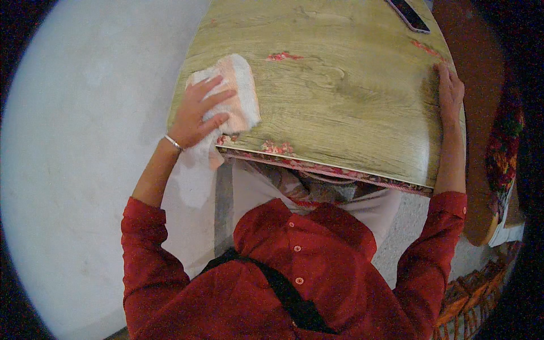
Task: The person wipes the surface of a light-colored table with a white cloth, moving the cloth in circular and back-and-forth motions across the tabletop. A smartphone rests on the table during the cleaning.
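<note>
Here the pale cloth (235,93) lies flat on the near left corner of the wooden tabletop (340,96), and part of it hangs over the edge. The left hand (198,110) presses down on it with its grip open and fingers spread. The right hand (450,90) rests on the far right edge, fingers bent over the rim. A dark phone (409,14) lies at the far side.

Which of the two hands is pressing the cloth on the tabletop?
The left hand, flat on the pale pink-white cloth; the right hand only grips the wooden tabletop's edge.
</note>
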Motion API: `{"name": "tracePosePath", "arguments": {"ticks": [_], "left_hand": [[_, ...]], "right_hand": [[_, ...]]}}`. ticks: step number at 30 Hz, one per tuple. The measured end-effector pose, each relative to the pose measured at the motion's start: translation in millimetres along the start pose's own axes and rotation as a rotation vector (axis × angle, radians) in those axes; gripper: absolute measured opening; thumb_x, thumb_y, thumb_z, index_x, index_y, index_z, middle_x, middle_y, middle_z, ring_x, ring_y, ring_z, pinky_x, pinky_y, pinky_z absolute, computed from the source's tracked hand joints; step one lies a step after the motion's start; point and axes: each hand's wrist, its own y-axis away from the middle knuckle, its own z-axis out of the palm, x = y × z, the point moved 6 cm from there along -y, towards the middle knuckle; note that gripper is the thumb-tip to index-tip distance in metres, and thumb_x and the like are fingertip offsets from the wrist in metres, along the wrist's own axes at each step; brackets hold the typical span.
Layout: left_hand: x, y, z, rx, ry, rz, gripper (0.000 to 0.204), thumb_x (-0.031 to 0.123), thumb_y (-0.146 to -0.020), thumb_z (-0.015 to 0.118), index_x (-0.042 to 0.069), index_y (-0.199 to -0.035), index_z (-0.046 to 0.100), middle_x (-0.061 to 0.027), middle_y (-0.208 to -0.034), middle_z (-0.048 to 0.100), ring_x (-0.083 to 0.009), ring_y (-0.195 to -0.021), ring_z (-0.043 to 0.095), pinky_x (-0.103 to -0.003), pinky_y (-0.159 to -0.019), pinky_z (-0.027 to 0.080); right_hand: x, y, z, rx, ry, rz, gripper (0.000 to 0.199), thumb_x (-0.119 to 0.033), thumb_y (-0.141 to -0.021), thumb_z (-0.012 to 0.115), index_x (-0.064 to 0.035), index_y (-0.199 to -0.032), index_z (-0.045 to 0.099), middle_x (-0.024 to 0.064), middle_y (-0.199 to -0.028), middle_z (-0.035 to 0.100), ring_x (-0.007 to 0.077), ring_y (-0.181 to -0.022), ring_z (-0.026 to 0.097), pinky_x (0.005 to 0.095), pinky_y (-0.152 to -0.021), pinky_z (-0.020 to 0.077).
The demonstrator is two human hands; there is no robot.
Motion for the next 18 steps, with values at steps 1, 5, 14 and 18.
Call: {"name": "tracePosePath", "arguments": {"ticks": [1,5,14,18], "left_hand": [[-8.6,-3.1,0.6,0.020,0.016,-0.022,0.043,0.035,-0.084,0.062,0.023,-0.126,0.058,-0.0137,-0.139,0.045,-0.0334,-0.125,0.043,-0.050,-0.104,0.028],[-21.5,-39.5,11.7,0.068,-0.015,-0.057,0.045,0.035,-0.084,0.062,0.024,-0.127,0.056,-0.0140,-0.139,0.045,-0.0336,-0.125,0.043,-0.047,-0.105,0.029],[29.7,-92.9,33.8,0.169,0.173,0.118,0.060,0.050,-0.086,0.056,0.025,-0.139,0.043,-0.0192,-0.148,0.027,-0.0434,-0.136,0.022,-0.054,-0.110,0.016],[-23.4,-53.4,24.7,0.273,0.116,-0.122,0.062,0.048,-0.089,0.053,0.021,-0.142,0.038,-0.0232,-0.148,0.024,-0.0433,-0.138,0.017,-0.054,-0.110,0.014]], "right_hand": [[3.4,-2.3,0.2,-0.003,-0.001,-0.025,0.040,-0.033,-0.091,0.053,0.0018,-0.106,0.067,0.0098,-0.099,0.068,0.0171,-0.092,0.060,0.0286,-0.086,0.0432],[18.5,-7.7,3.1,-0.020,0.038,-0.031,0.040,-0.033,-0.091,0.053,0.0017,-0.106,0.067,0.0114,-0.098,0.068,0.0181,-0.092,0.060,0.0289,-0.087,0.0431],[19.5,-8.3,14.7,0.025,0.043,-0.032,0.037,-0.031,-0.092,0.048,0.0000,-0.107,0.062,0.0211,-0.103,0.064,0.0349,-0.091,0.061,0.0382,-0.078,0.0465],[3.9,3.4,2.6,0.070,-0.027,-0.131,0.031,-0.025,-0.088,0.056,-0.0030,-0.109,0.062,0.0189,-0.107,0.063,0.0348,-0.096,0.060,0.0368,-0.079,0.0463]]}}
